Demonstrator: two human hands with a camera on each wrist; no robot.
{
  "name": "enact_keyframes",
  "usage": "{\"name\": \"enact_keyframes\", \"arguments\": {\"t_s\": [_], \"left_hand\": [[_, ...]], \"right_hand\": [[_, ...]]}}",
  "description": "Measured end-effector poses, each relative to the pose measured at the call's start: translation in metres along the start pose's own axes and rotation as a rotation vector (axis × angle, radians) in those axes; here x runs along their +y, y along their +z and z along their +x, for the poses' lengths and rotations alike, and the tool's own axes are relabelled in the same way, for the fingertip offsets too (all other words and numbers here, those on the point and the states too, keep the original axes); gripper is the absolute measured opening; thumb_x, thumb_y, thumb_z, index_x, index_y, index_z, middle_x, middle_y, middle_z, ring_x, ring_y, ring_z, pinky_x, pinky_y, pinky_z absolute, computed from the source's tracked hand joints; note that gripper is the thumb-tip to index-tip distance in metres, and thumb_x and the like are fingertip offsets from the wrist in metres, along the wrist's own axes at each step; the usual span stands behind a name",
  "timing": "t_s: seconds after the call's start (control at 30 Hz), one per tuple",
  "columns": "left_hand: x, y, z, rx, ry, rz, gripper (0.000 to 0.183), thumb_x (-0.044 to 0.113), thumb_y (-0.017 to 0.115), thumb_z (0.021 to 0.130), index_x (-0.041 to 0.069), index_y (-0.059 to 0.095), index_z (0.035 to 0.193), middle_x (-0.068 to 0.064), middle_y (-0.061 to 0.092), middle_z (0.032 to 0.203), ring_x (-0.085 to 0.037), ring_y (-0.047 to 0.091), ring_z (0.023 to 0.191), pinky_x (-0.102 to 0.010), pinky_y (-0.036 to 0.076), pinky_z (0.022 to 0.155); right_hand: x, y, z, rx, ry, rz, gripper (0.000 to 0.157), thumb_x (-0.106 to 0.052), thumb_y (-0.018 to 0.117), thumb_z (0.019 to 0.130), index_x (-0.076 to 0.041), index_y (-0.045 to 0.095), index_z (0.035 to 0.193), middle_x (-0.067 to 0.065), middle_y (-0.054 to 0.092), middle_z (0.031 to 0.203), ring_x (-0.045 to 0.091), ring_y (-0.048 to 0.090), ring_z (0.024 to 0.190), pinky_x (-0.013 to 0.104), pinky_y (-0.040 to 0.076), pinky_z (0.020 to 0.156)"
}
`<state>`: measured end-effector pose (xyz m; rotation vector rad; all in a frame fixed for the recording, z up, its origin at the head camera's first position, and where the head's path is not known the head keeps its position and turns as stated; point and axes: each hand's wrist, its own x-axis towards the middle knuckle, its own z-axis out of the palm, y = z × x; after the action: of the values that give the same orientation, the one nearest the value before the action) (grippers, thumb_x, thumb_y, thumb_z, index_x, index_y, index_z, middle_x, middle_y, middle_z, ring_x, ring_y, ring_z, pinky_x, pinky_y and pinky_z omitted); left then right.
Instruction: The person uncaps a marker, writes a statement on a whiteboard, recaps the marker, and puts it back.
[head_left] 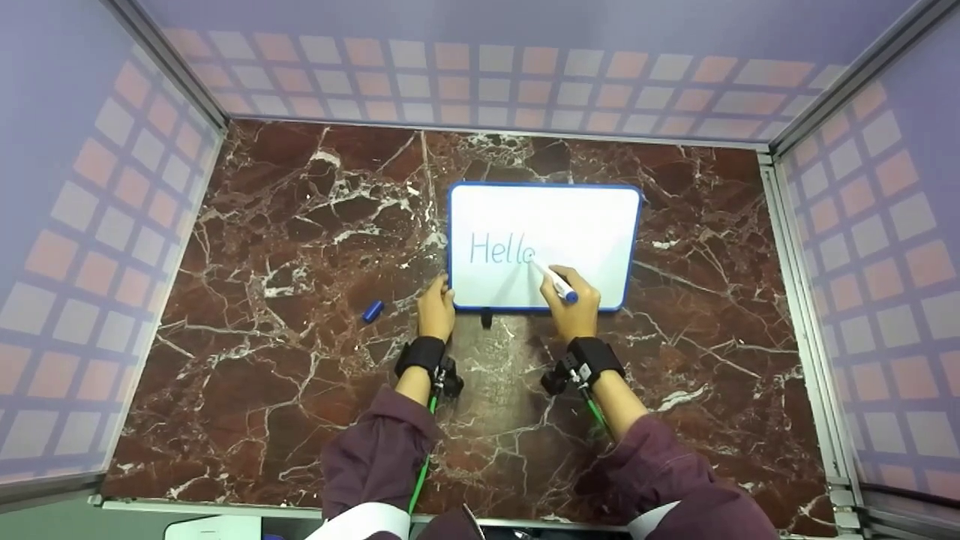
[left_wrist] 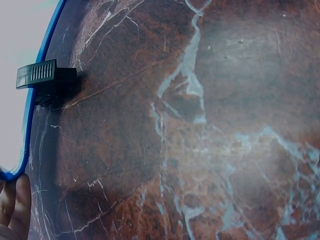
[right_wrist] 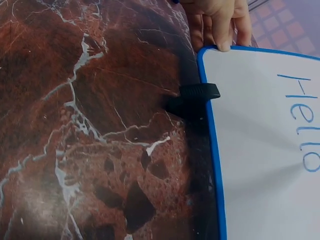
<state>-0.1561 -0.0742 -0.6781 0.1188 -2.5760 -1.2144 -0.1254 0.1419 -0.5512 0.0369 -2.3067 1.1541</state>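
Observation:
A whiteboard [head_left: 585, 225] with a blue frame lies on the marble-patterned table, with "Hello" [right_wrist: 306, 125] handwritten on it in blue. My right hand [head_left: 576, 304] pinches a white marker [head_left: 562, 289] with a blue end, its tip down at the letter "o". At the board's lower left corner, my left hand [head_left: 435, 309] grips the edge; the right wrist view shows its thumb on the frame and the other fingers beside and below. A black clip-like piece [left_wrist: 42, 75] sits on the near edge of the board. The right hand is outside both wrist views.
A blue marker cap [head_left: 373, 311] lies on the table [head_left: 247, 360] to the left of my left hand. Checked walls [head_left: 495, 75] enclose the table at the back and on both sides. Green cables [head_left: 421, 472] run from the wrist cameras along the forearms.

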Motion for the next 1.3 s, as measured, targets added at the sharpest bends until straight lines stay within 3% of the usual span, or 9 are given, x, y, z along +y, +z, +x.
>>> {"name": "enact_keyframes", "arguments": {"t_s": [0.1, 0.2, 0.27, 0.47, 0.57, 0.77, 1.13, 1.3], "left_hand": [[-0.049, 0.038, 0.004, 0.028, 0.019, 0.027, 0.032, 0.029, 0.052, 0.092, 0.009, 0.061, 0.116, -0.014, 0.069, 0.092, -0.026, 0.064, 0.087, -0.029, 0.051, 0.076], [-0.054, 0.04, 0.004, 0.003, 0.007, 0.016, 0.033, 0.028, 0.053, 0.092, 0.009, 0.06, 0.118, -0.013, 0.069, 0.094, -0.025, 0.065, 0.089, -0.029, 0.051, 0.078], [-0.04, 0.03, 0.002, 0.007, 0.0, 0.012, 0.031, 0.025, 0.054, 0.092, 0.008, 0.06, 0.117, -0.014, 0.069, 0.094, -0.026, 0.065, 0.088, -0.029, 0.051, 0.077], [0.041, -0.03, -0.004, -0.106, -0.116, -0.075, 0.032, 0.01, 0.053, 0.091, -0.001, 0.057, 0.121, -0.023, 0.067, 0.103, -0.036, 0.063, 0.1, -0.045, 0.051, 0.087], [0.058, -0.039, -0.004, -0.109, -0.134, -0.046, 0.031, 0.005, 0.054, 0.09, -0.005, 0.057, 0.119, -0.025, 0.066, 0.103, -0.038, 0.063, 0.099, -0.045, 0.051, 0.086], [0.064, -0.04, -0.006, -0.099, -0.13, 0.019, 0.029, 0.002, 0.054, 0.088, -0.005, 0.057, 0.117, -0.024, 0.066, 0.101, -0.036, 0.063, 0.097, -0.043, 0.052, 0.084], [0.062, -0.04, -0.005, -0.09, -0.127, -0.01, 0.028, 0.001, 0.055, 0.088, -0.004, 0.058, 0.115, -0.024, 0.067, 0.1, -0.035, 0.064, 0.097, -0.043, 0.052, 0.085], [0.061, -0.042, -0.006, -0.095, -0.132, -0.022, 0.029, 0.001, 0.055, 0.088, -0.004, 0.058, 0.116, -0.024, 0.067, 0.101, -0.036, 0.063, 0.098, -0.044, 0.051, 0.086]], "right_hand": [[0.001, -0.002, 0.001, 0.003, -0.003, -0.001, 0.016, -0.008, 0.064, 0.079, 0.002, 0.069, 0.089, 0.016, 0.071, 0.08, 0.026, 0.066, 0.068, 0.038, 0.053, 0.061], [0.002, -0.003, 0.002, 0.002, 0.003, -0.006, 0.016, -0.009, 0.064, 0.078, 0.002, 0.069, 0.089, 0.017, 0.071, 0.081, 0.027, 0.067, 0.069, 0.039, 0.053, 0.062], [0.004, -0.004, 0.002, 0.002, 0.008, -0.019, 0.016, -0.009, 0.063, 0.078, 0.001, 0.069, 0.088, 0.017, 0.071, 0.08, 0.027, 0.067, 0.069, 0.039, 0.053, 0.062], [0.007, -0.006, 0.001, -0.002, 0.019, -0.065, 0.015, -0.011, 0.063, 0.077, 0.0, 0.069, 0.086, 0.016, 0.071, 0.078, 0.027, 0.066, 0.066, 0.039, 0.052, 0.059], [0.007, -0.006, 0.001, -0.009, 0.028, -0.065, 0.016, -0.011, 0.064, 0.077, 0.0, 0.069, 0.086, 0.016, 0.071, 0.079, 0.027, 0.066, 0.067, 0.039, 0.052, 0.06], [0.008, -0.006, 0.001, -0.016, 0.043, -0.055, 0.017, -0.012, 0.064, 0.078, 0.001, 0.069, 0.087, 0.017, 0.071, 0.081, 0.028, 0.067, 0.071, 0.04, 0.054, 0.064], [0.009, -0.004, -0.004, -0.04, 0.069, -0.052, 0.018, -0.013, 0.063, 0.079, 0.001, 0.069, 0.09, 0.017, 0.071, 0.083, 0.028, 0.067, 0.073, 0.039, 0.054, 0.065], [0.006, -0.005, -0.003, -0.021, 0.043, -0.018, 0.017, -0.011, 0.063, 0.078, 0.001, 0.069, 0.088, 0.017, 0.071, 0.081, 0.027, 0.067, 0.07, 0.039, 0.053, 0.063]]}}
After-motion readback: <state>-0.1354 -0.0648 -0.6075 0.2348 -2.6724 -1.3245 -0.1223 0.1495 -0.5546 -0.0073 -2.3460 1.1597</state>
